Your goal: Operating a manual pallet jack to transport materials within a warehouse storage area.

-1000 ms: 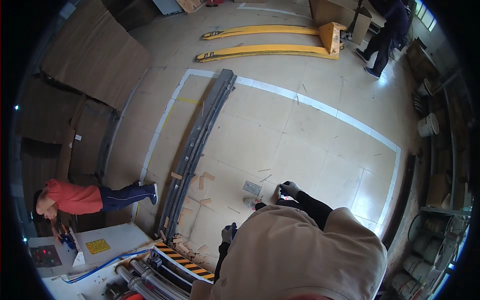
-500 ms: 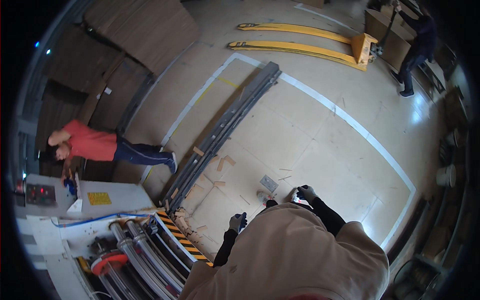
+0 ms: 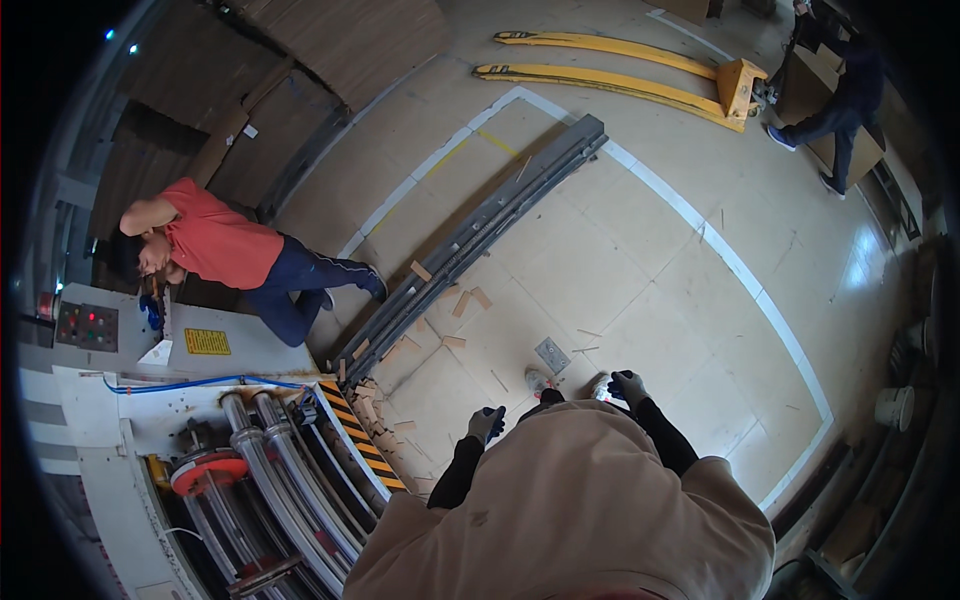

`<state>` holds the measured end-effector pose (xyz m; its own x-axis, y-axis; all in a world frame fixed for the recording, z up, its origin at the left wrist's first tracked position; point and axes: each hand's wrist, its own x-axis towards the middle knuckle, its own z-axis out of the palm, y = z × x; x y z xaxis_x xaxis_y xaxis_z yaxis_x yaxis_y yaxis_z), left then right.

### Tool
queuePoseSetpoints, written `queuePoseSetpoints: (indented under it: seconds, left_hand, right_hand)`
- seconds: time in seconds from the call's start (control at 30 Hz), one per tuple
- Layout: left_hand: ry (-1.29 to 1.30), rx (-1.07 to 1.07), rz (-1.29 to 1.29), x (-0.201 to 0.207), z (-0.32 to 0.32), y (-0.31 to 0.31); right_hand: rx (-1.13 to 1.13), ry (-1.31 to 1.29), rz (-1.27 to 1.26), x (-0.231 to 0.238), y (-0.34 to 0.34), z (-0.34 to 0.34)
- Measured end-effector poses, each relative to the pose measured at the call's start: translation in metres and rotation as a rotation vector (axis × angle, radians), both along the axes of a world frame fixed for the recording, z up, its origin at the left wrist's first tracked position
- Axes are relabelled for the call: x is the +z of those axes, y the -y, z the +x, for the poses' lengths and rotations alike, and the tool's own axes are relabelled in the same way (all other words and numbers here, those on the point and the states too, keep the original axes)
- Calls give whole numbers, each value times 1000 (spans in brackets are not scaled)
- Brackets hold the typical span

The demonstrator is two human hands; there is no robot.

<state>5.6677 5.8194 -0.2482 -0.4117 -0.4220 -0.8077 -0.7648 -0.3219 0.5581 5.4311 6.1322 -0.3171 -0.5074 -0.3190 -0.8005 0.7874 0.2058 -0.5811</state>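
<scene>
My left hand [image 3: 487, 425], in a grey and dark blue glove, hangs in front of my body over the floor. Its fingers are curled in, and nothing shows in them. Level with my right shoe [image 3: 602, 387] is my right hand [image 3: 628, 388], gloved alike and also curled, with no object showing. Neither hand touches anything around it. The nearest things to my left hand are the wood scraps [image 3: 371, 410] heaped beside the striped edge [image 3: 360, 440] of a roller machine [image 3: 285, 475].
A long grey metal beam [image 3: 480, 240] lies across the floor ahead, with wood pieces along it. A yellow pallet jack [image 3: 610, 80] stands beyond. One person in red [image 3: 222, 240] leans at the machine's control panel [image 3: 87, 326]; another in dark clothes [image 3: 845, 100] walks at far right.
My view has shifted, and the beam now appears farther right. Both my hands stay curled before me. The person in red has shifted legs; the one in dark clothes has taken a stride.
</scene>
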Motion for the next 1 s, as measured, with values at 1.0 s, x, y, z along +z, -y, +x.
queuePoseSetpoints:
  seconds: [1.0]
  left_hand:
    - [126, -338, -139, 4, -173, -79]
  right_hand:
    - [-405, 62, -34, -38, -167, -90]
